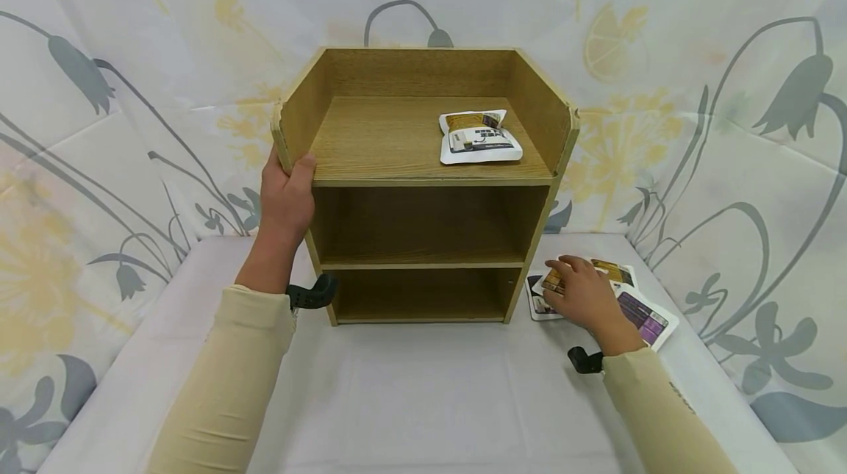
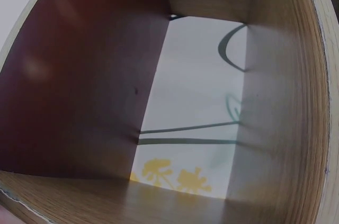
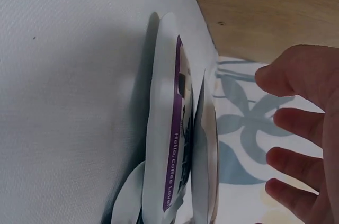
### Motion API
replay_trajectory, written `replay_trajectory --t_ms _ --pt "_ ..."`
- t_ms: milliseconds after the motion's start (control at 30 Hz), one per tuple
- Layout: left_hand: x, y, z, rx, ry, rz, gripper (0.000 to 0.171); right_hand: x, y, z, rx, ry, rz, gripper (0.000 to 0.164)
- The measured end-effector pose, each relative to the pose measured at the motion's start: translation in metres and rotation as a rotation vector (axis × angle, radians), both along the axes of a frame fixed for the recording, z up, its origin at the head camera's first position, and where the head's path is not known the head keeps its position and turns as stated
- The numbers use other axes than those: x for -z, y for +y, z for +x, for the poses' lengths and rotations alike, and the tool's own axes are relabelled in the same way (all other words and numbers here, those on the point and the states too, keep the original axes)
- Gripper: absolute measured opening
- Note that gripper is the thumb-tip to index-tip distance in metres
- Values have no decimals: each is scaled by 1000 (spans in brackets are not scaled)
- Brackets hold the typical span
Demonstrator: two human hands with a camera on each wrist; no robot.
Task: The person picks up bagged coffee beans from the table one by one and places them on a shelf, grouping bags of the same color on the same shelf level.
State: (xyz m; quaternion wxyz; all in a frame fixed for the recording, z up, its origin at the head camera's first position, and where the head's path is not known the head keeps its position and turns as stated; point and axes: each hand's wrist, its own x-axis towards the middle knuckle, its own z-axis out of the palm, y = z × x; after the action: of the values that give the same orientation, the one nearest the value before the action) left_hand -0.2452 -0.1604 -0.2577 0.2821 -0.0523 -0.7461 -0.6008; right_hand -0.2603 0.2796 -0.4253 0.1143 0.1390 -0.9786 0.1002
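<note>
left grip (image 1: 287,195) on shelf (image 1: 380,139) (right grip (image 1: 585,296) lower)

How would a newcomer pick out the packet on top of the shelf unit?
Find the wooden shelf unit at the centre of the head view. On its walled top board, right of the middle, lies a white packet with a golden-brown band across its far end. The other packets lie on the table; this alone rests on the unit.

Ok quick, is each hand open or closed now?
Left hand: closed, holding the shelf unit by its left side.
Right hand: open, holding nothing, above the pouches.
</note>
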Motion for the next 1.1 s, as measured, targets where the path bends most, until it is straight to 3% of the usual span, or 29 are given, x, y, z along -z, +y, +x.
replay_trajectory --t_ms 533,1100 --pt "0 0 1 3 9 7 40 10 3 -6 41 -153 56 61" --pt "-1 1 3 11 7 -6 41 9 4 -7 42 -138 85 58"
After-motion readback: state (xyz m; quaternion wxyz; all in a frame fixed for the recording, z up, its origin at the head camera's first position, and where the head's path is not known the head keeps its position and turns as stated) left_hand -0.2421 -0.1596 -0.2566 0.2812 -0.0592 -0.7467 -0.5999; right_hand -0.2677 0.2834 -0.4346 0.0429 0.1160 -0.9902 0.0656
